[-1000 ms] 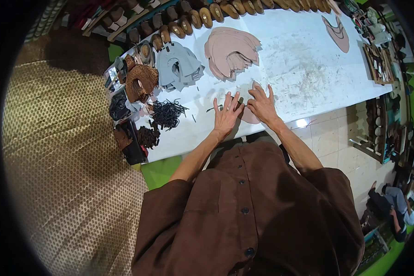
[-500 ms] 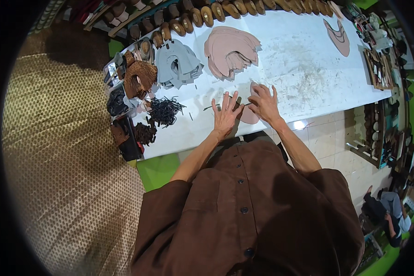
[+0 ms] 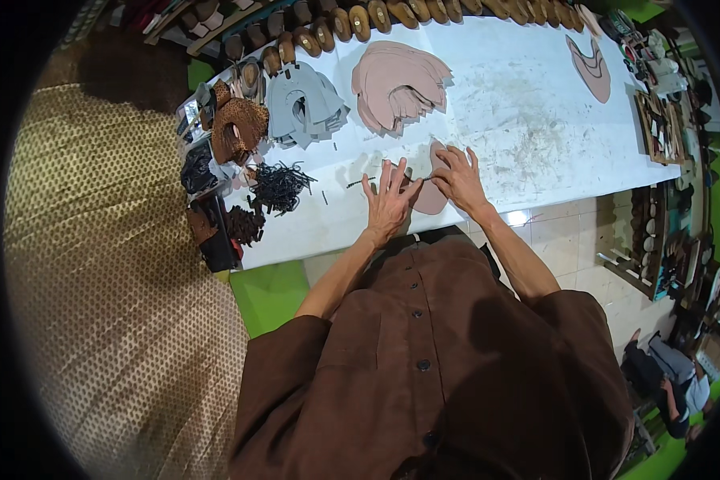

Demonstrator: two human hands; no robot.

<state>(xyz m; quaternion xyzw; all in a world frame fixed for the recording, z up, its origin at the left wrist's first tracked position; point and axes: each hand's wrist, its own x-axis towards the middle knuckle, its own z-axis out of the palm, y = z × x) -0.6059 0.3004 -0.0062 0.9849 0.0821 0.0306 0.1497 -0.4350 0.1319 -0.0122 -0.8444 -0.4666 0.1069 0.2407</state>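
A curved pink shoe-upper piece point(image 3: 430, 200) lies flat near the table's front edge, between my hands and partly beneath them. My left hand point(image 3: 388, 206) rests at its left side, fingers spread and pressed down. From above, my right hand point(image 3: 461, 184) bends over the piece's right side, thumb and fingertips pinched at a thin black strip point(image 3: 418, 178). This strip runs across the piece between the two hands; the fingers hide its ends. Another short black strip point(image 3: 361, 182) lies just left of my left fingertips.
Behind are a pink upper stack point(image 3: 400, 84) and a grey upper stack point(image 3: 300, 104). Leopard-print pieces point(image 3: 240, 128), a black strip pile point(image 3: 280, 188) and brown strips point(image 3: 246, 224) lie left. Wooden shoe lasts point(image 3: 360, 24) line the back edge; a wooden tray point(image 3: 660, 128) sits right.
My right fingers have closed in on the black strip, which now shows stretched between the hands. My left hand stays spread in nearly the same place. The view has shifted slightly.
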